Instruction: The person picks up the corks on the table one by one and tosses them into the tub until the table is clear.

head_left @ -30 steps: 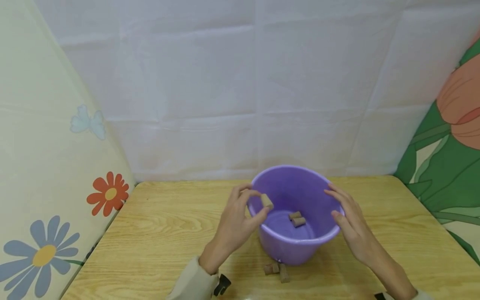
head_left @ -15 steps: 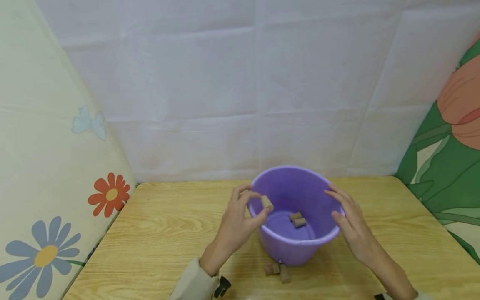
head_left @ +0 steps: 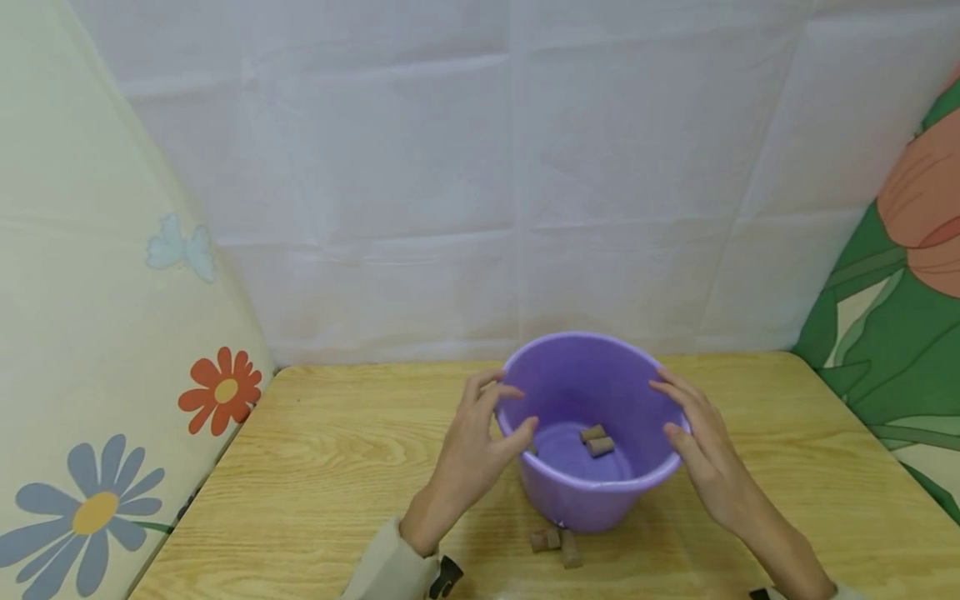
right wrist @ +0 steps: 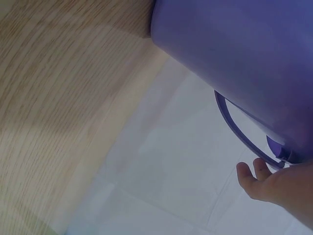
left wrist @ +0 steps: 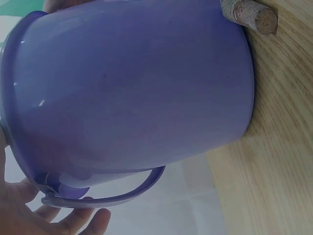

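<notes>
A purple bucket (head_left: 585,497) with a hinged handle (left wrist: 122,198) stands on the table. On its bottom lie two short brown cylinders (head_left: 597,442), like cork or wood. A sliver of another shows just inside the near left rim, below my left thumb. My left hand (head_left: 471,446) rests at the left rim, its thumb and forefinger spread apart over the inside with nothing between them. My right hand (head_left: 712,471) holds the right rim, fingertips and thumb hooked over it. Several more cylinders (head_left: 570,550) lie on the table before the bucket.
The wood-grain table (head_left: 360,433) runs back to a white cloth backdrop (head_left: 390,208). Flower-printed panels stand at the left (head_left: 90,333) and right (head_left: 900,333) sides. A black buckle (head_left: 447,577) hangs at the left sleeve.
My left thumb and forefinger have let go of a cylinder, which has dropped into the bucket. Bucket, right hand and the cylinders on the table stay where they were.
</notes>
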Demonstrator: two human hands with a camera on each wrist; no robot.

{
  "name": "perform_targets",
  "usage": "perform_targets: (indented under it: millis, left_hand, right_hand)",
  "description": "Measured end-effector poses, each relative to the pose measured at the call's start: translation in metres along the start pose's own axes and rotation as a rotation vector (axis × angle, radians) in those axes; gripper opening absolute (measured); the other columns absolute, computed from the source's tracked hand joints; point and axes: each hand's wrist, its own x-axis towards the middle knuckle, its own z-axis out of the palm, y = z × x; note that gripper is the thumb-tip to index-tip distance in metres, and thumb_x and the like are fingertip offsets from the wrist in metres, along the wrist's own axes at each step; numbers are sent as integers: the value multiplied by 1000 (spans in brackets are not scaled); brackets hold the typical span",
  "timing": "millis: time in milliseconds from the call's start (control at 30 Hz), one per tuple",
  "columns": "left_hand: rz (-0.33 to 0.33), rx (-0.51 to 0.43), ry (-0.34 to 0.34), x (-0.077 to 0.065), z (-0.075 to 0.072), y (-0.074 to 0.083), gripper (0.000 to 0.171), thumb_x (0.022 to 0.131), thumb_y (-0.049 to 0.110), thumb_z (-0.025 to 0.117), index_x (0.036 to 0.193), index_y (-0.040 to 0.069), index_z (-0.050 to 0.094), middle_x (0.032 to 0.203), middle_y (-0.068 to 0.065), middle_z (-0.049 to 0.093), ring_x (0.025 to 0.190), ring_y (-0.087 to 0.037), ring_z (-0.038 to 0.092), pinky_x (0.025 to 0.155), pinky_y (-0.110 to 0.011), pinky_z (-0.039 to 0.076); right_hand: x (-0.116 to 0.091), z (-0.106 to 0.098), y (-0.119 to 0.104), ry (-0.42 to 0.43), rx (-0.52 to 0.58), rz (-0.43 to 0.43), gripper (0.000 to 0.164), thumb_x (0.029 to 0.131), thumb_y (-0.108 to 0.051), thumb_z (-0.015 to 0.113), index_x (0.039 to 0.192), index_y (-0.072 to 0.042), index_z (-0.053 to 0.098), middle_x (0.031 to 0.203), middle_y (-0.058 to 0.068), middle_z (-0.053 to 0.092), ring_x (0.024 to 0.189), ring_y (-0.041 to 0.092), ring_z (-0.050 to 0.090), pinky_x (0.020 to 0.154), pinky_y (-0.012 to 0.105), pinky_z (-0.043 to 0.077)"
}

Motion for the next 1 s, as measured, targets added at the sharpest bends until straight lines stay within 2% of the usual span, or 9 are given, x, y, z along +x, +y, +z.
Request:
perform_targets:
  millis: [67, 267, 333, 467, 533, 633, 833, 1000]
  left_hand:
    - [16, 30, 7, -1, 0, 0, 32, 88, 31, 70, 114, 13, 66, 144, -3, 48, 122, -23, 57, 91, -43, 54]
    - [135, 100, 89, -2, -6, -7, 37, 95, 32, 63, 124, 9, 60, 135, -8, 57, 115, -22, 61, 94, -44, 53]
    - [121, 95, 116, -4, -12, -13, 38, 98, 31, 59, 130, 9, 56, 133, -9, 58, 113, -24, 61, 94, -45, 53]
    - [22, 91, 128, -12, -25, -29, 39, 102, 32, 53, 133, 10, 54, 132, -9, 61, 117, -29, 59, 95, -49, 51]
    - [-20, 99, 107, -18, -28, -38, 38, 101, 32, 54, 131, 9, 57, 131, -9, 61, 118, -30, 58, 96, -50, 51]
    - [-43, 147, 61, -27, -26, -50, 34, 99, 31, 59, 125, 9, 61, 127, -9, 64, 118, -29, 59, 97, -51, 51]
    - [2, 269, -63, -45, -8, -63, 25, 90, 28, 71, 109, 13, 70, 116, -8, 69, 110, -27, 64, 91, -49, 55]
    - [22, 316, -218, -57, 6, -65, 24, 86, 32, 75, 104, 16, 72, 111, -6, 70, 102, -25, 65, 86, -45, 56]
  right_hand:
    - [0, 0, 0, 1, 1, -2, 48, 99, -2, 41, 146, -12, 45, 159, 13, 33, 143, -4, 20, 113, 13, 10]
    - [2, 0, -1, 9, 5, -30, 48, 98, 0, 42, 145, -10, 46, 157, 14, 35, 143, -4, 21, 113, 13, 10]
    - [2, 0, -2, 9, 6, -34, 48, 98, 0, 42, 145, -10, 46, 157, 15, 35, 143, -4, 21, 113, 13, 10]
    - [2, 0, -2, 13, 7, -39, 48, 97, 0, 42, 144, -9, 47, 157, 15, 35, 143, -4, 21, 113, 13, 11]
    - [2, 0, -2, 20, 8, -42, 48, 97, 1, 43, 144, -8, 47, 156, 16, 36, 143, -3, 22, 113, 13, 11]
    - [3, -1, -2, 26, 5, -43, 48, 96, 1, 43, 144, -8, 48, 156, 16, 36, 143, -3, 23, 113, 13, 11]
    - [4, -2, 0, 39, -3, -55, 48, 95, 1, 43, 143, -7, 49, 155, 16, 38, 144, -2, 24, 113, 13, 13]
    - [3, -1, 1, 45, 0, -65, 49, 94, 3, 44, 142, -6, 50, 154, 16, 39, 143, -1, 26, 112, 12, 14]
